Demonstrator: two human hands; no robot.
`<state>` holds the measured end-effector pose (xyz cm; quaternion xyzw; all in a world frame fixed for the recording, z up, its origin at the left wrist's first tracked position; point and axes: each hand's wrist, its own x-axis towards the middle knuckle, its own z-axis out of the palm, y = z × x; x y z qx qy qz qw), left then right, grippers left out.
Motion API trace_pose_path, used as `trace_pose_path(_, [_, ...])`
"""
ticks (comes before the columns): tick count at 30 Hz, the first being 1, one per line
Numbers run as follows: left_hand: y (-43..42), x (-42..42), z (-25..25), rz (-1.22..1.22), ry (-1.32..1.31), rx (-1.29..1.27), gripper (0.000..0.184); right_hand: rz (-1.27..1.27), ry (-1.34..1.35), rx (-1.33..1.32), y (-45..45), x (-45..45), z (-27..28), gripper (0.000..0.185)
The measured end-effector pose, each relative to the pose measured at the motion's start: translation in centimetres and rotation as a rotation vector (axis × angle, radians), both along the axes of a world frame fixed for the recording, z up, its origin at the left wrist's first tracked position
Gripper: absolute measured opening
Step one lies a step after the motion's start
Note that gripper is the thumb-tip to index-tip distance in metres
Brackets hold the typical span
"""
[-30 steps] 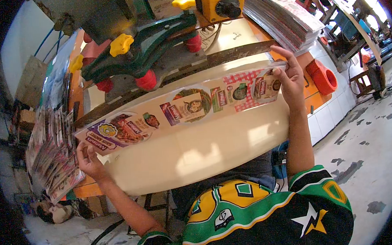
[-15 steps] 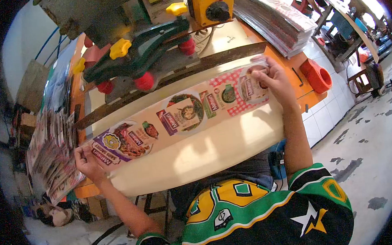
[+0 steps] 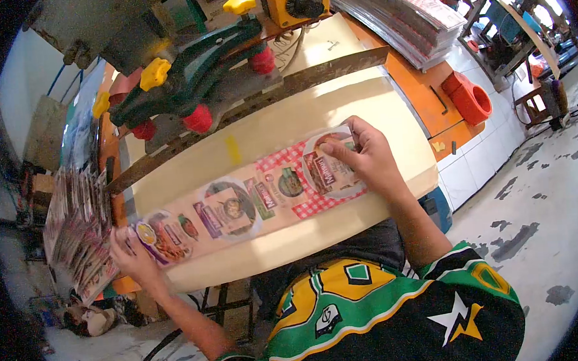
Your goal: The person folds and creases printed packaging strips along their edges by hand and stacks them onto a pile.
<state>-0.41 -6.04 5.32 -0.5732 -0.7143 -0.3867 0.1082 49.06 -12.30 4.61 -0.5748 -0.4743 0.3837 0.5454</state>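
A long printed strip [image 3: 241,213] with food pictures slants across the cream-coloured board [image 3: 391,118] in front of me. My right hand [image 3: 367,156] grips its right end, the thumb on top and the fingers partly hidden behind. At the other end, my left hand [image 3: 137,259] holds the strip's left edge, with the fingers slightly blurred. A yellow mark [image 3: 233,149] shows on the board just beyond the strip. Farther back, a dark metal bar [image 3: 296,82] runs across the board, roughly in line with the strip.
Behind the bar stands a machine with a dark green clamp arm [image 3: 190,80], red feet and yellow knobs. A yellow control box [image 3: 298,2] is beside it. Printed stacks lie left [image 3: 80,233] and upper right [image 3: 405,18]. A red holder [image 3: 467,98] and hex key [image 3: 439,100] sit right.
Both hands still hold the strip. It has moved left and toward my body, away from the metal bar, with my right hand shifting most. The yellow mark on the board has become visible.
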Motion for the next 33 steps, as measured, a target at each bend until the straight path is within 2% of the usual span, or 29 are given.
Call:
trace_pose_path(2, [-0.3, 3.7, 1.8, -0.006, 0.395, 0.054, 0.037, 0.006, 0.066, -0.004, -0.1, -0.9, 0.3, 0.033])
trace_pose_path(3, [-0.3, 5.7, 2.5, 0.000, 0.401, 0.052, 0.037, 0.009, 0.127, -0.009, 0.0, -1.3, 0.4, 0.032])
trace_pose_path(5, [-0.3, 10.0, 3.2, -0.406, 0.116, 0.069, 0.034, 0.006, 0.100, 0.009, 0.2, -1.8, 0.2, 0.031])
trace_pose_path(7, [-0.1, 13.2, 2.6, -0.633, -0.061, -0.068, 0.032, -0.005, 0.063, 0.027, 0.1, -1.9, 0.1, 0.030])
trace_pose_path(10, [-0.9, 19.6, 5.0, -0.939, -0.068, -0.188, 0.029, 0.007, 0.058, 0.073, 0.0, -1.7, -0.2, 0.030])
trace_pose_path(12, [-0.5, 22.6, 5.6, -1.033, -0.067, -0.229, 0.030, 0.043, -0.170, 0.002, -0.1, -1.0, -0.2, 0.028])
trace_pose_path(14, [0.6, 24.8, 5.8, -1.262, -0.002, -0.230, 0.030, 0.031, -0.114, 0.045, 0.0, -1.1, -1.2, 0.030])
trace_pose_path(18, [2.3, 28.8, 5.8, -1.349, 0.129, -0.197, 0.033, 0.011, 0.021, 0.124, -0.2, -1.5, -1.1, 0.037])
trace_pose_path(20, [2.7, 30.5, 6.0, -1.418, 0.039, -0.394, 0.030, 0.015, 0.015, 0.128, -0.4, -1.3, -1.0, 0.037])
trace_pose_path(24, [3.3, 33.0, 6.3, -1.489, 0.023, -0.374, 0.030, 0.006, -0.035, 0.143, -0.3, -1.1, -1.4, 0.031])
trace_pose_path(26, [3.3, 33.6, 6.1, -1.497, -0.066, -0.434, 0.027, 0.001, -0.021, 0.128, -0.4, -1.2, -1.5, 0.031])
trace_pose_path(30, [3.6, 34.0, 5.6, -1.451, -0.081, -0.529, 0.026, 0.016, -0.074, 0.067, -0.5, -1.0, -1.1, 0.031])
trace_pose_path(33, [3.8, 33.9, 4.8, -1.434, -0.206, -0.537, 0.024, -0.010, -0.064, 0.053, -0.2, -1.4, -1.2, 0.031])
